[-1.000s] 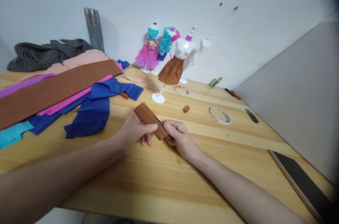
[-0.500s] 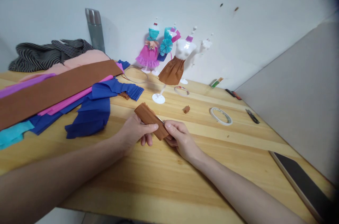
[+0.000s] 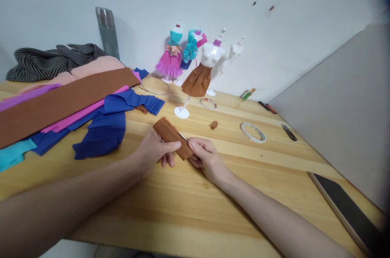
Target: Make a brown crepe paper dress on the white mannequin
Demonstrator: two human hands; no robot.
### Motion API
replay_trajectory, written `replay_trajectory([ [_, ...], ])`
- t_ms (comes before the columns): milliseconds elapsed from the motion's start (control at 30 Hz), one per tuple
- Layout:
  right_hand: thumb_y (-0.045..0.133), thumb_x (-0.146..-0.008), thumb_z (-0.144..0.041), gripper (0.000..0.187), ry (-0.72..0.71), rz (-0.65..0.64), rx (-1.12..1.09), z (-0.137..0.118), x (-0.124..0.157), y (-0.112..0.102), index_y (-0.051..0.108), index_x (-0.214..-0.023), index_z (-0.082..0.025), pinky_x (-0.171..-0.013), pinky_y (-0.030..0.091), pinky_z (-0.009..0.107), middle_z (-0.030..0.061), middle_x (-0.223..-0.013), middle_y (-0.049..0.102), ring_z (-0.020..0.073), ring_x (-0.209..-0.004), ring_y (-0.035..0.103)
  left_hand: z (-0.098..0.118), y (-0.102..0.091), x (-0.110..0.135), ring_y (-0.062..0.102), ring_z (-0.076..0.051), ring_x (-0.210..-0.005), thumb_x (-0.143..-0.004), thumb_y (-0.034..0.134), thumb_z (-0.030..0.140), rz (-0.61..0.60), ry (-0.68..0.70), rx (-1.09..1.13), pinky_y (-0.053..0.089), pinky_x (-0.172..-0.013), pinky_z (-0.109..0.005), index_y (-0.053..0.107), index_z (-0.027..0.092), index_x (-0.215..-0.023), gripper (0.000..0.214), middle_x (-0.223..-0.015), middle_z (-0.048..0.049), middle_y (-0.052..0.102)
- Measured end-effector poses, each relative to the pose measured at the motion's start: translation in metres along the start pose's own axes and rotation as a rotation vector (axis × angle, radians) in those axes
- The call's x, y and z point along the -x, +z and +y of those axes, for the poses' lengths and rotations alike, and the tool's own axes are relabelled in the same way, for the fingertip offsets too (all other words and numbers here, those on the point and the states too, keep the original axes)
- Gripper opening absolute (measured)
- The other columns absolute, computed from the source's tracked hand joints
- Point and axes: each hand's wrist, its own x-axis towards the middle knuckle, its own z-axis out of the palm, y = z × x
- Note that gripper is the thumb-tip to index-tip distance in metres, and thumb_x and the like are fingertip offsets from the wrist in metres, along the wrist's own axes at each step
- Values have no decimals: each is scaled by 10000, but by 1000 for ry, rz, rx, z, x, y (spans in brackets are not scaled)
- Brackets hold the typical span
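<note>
In the middle of the head view, my left hand pinches a folded strip of brown crepe paper, thumb on top and fingers beneath. My right hand is closed at the strip's right end, around what looks like a pair of scissors. Only a thin metal blade shows, lying along the strip's upper edge; the handles are hidden in the fingers. Just beyond stands a white mini mannequin wearing a gathered brown paper skirt. A small brown paper scrap lies on the table right of it.
Crepe paper sheets, including a long brown one and blue pieces, cover the left side. More dressed mannequins stand by the wall. A tape roll, a black cutter and a dark tablet-like device lie right. A bottle stands back left.
The view has shifted very slightly. Both hands keep the same grip on the brown strip and the scissors, with almost no visible movement.
</note>
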Motion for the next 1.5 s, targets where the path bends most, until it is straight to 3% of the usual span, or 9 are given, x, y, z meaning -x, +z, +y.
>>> replay_trajectory([
  [1500,600,-783,-523,469,4,-25,-67,1,-1,-2,348,-552,-203,-383,94,215,-90,-464,254,45,-394,169,4,-1,-1,425,-70,-279,-680,662,282,32,-18,-13,291,-316,-159,586,125,-676,174,-348,17,552],
])
